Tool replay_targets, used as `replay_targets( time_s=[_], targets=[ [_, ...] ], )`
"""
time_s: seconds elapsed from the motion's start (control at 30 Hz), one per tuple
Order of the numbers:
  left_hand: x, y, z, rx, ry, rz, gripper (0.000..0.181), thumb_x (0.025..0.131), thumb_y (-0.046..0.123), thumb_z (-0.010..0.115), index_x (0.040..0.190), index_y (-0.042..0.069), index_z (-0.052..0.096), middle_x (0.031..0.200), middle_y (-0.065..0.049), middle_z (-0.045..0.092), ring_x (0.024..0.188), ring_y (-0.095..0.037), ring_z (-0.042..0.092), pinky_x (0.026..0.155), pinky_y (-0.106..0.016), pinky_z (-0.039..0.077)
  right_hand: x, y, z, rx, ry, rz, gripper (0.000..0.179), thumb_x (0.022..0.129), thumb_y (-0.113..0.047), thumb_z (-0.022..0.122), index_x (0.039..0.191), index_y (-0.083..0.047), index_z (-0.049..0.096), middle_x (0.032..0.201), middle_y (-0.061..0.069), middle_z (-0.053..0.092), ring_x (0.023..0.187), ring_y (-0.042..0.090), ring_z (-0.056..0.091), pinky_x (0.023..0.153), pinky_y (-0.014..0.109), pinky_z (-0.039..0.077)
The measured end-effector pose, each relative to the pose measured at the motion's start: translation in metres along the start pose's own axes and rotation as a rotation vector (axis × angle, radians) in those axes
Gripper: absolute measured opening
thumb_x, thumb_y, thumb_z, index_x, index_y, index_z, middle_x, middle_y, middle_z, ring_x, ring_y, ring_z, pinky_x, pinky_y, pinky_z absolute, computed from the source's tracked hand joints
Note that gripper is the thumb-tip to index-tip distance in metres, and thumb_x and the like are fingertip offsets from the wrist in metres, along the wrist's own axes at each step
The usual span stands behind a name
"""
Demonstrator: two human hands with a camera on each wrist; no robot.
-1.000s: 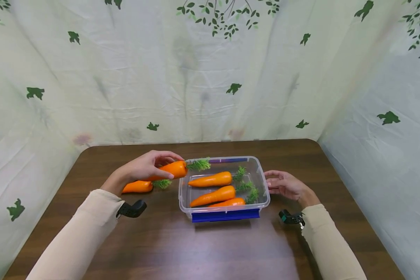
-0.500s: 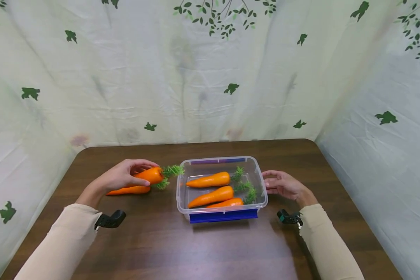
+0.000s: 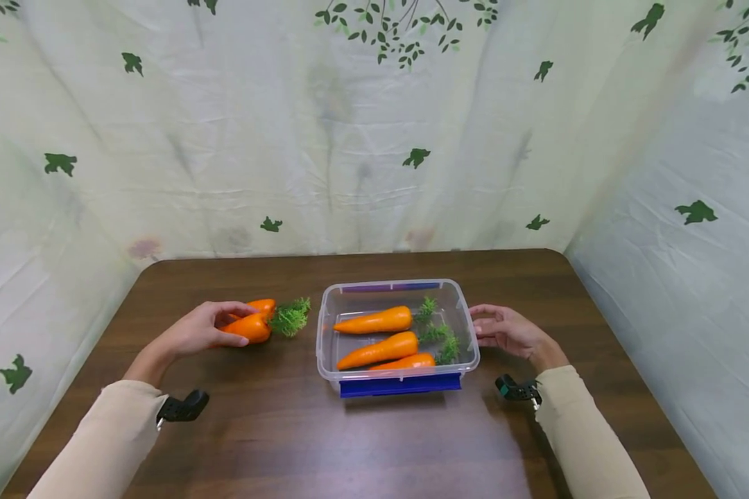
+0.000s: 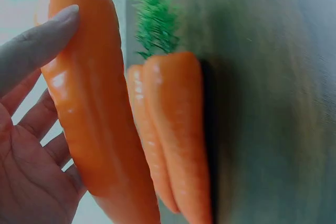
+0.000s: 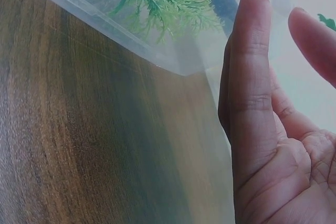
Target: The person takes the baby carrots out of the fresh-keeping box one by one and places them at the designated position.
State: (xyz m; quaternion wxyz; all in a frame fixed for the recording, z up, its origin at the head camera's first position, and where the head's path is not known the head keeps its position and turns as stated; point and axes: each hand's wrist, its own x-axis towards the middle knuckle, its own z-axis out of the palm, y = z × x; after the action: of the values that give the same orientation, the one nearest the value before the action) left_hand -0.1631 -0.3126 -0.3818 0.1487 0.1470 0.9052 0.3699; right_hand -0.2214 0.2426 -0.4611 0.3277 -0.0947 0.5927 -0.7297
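My left hand [image 3: 201, 331] is at the left of the table, with thumb and fingers holding an orange carrot [image 4: 94, 98] with a green feathery top. Beside it in the left wrist view lie two more carrots [image 4: 177, 124] on the wood, close together. The head view shows only part of this group, as my hand covers the rest. My right hand [image 3: 514, 333] is at the right wall of a clear plastic box [image 3: 349, 375], fingertips right at its side, fingers loosely extended and nothing gripped. Inside the box lie three carrots [image 3: 377, 350], tops pointing right.
The box has a blue latch [image 3: 401, 385] along its front. Everything stands on a dark brown wooden table [image 3: 374, 443]. Behind and to the sides hangs a pale cloth [image 3: 349, 138] with printed leaves, meeting the table's far edge.
My left hand has carried its carrot left and down, from the box's left rim to beside the carrots on the table. The right hand and the box have stayed put.
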Motion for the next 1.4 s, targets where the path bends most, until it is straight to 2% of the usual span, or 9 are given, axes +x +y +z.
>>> replay_targets(
  time_s=[0.13, 0.3, 0.43, 0.57, 0.73, 1.03, 1.4],
  targets=[
    [-0.003, -0.011, 0.005, 0.0, 0.005, -0.009, 0.053, 0.081, 0.02, 0.079, 0.125, -0.001, 0.06, 0.116, -0.017, 0.062, 0.096, -0.025, 0.058, 0.08, -0.028, 0.05, -0.001, 0.001, 0.0, 0.003, 0.002, 0.003, 0.029, 0.094, 0.007, 0.05, 0.122, -0.003, 0.048, 0.101, 0.009, 0.071, 0.09, 0.02, 0.069, 0.083, 0.034, 0.055],
    [-0.005, -0.022, 0.009, 0.056, 0.02, -0.017, 0.051, 0.08, 0.023, 0.079, 0.123, 0.001, 0.063, 0.118, -0.017, 0.063, 0.098, -0.025, 0.057, 0.084, -0.034, 0.049, -0.001, 0.001, 0.0, -0.008, 0.0, 0.004, 0.029, 0.095, 0.007, 0.05, 0.122, -0.003, 0.048, 0.099, 0.008, 0.071, 0.088, 0.019, 0.069, 0.083, 0.034, 0.055],
    [-0.006, -0.031, 0.015, 0.062, 0.038, 0.007, 0.05, 0.078, 0.021, 0.081, 0.121, 0.002, 0.065, 0.118, -0.017, 0.062, 0.097, -0.025, 0.056, 0.083, -0.032, 0.048, 0.0, 0.001, 0.0, -0.004, -0.004, -0.002, 0.029, 0.095, 0.007, 0.049, 0.121, -0.004, 0.048, 0.099, 0.008, 0.071, 0.087, 0.018, 0.069, 0.083, 0.034, 0.055],
    [-0.006, -0.038, 0.021, 0.085, 0.034, 0.002, 0.051, 0.076, 0.02, 0.082, 0.12, 0.002, 0.065, 0.121, -0.017, 0.063, 0.101, -0.026, 0.057, 0.081, -0.027, 0.047, 0.0, 0.001, 0.0, 0.002, -0.003, -0.004, 0.029, 0.095, 0.008, 0.049, 0.12, -0.006, 0.049, 0.099, 0.008, 0.071, 0.087, 0.019, 0.069, 0.083, 0.034, 0.055],
    [-0.007, -0.041, 0.026, 0.158, 0.019, -0.008, 0.051, 0.074, 0.019, 0.083, 0.119, 0.002, 0.066, 0.119, -0.017, 0.064, 0.102, -0.029, 0.056, 0.083, -0.032, 0.046, -0.002, 0.0, 0.001, 0.0, 0.002, 0.006, 0.028, 0.095, 0.007, 0.049, 0.12, -0.007, 0.051, 0.099, 0.007, 0.071, 0.088, 0.019, 0.069, 0.084, 0.034, 0.054],
    [-0.01, -0.046, 0.029, 0.173, 0.061, -0.007, 0.05, 0.072, 0.017, 0.084, 0.117, 0.002, 0.066, 0.105, -0.01, 0.067, 0.092, -0.024, 0.059, 0.079, -0.037, 0.048, -0.001, 0.001, 0.0, 0.016, -0.018, 0.0, 0.029, 0.095, 0.009, 0.047, 0.12, -0.006, 0.051, 0.1, 0.009, 0.071, 0.089, 0.02, 0.069, 0.084, 0.035, 0.054],
    [-0.011, -0.051, 0.034, 0.204, 0.11, -0.024, 0.043, 0.071, 0.017, 0.085, 0.107, 0.005, 0.065, 0.101, -0.006, 0.065, 0.093, -0.026, 0.057, 0.08, -0.04, 0.046, -0.001, 0.0, 0.001, 0.027, -0.038, -0.021, 0.03, 0.094, 0.011, 0.047, 0.119, -0.006, 0.051, 0.1, 0.009, 0.071, 0.09, 0.02, 0.069, 0.082, 0.035, 0.055]
  ],
)
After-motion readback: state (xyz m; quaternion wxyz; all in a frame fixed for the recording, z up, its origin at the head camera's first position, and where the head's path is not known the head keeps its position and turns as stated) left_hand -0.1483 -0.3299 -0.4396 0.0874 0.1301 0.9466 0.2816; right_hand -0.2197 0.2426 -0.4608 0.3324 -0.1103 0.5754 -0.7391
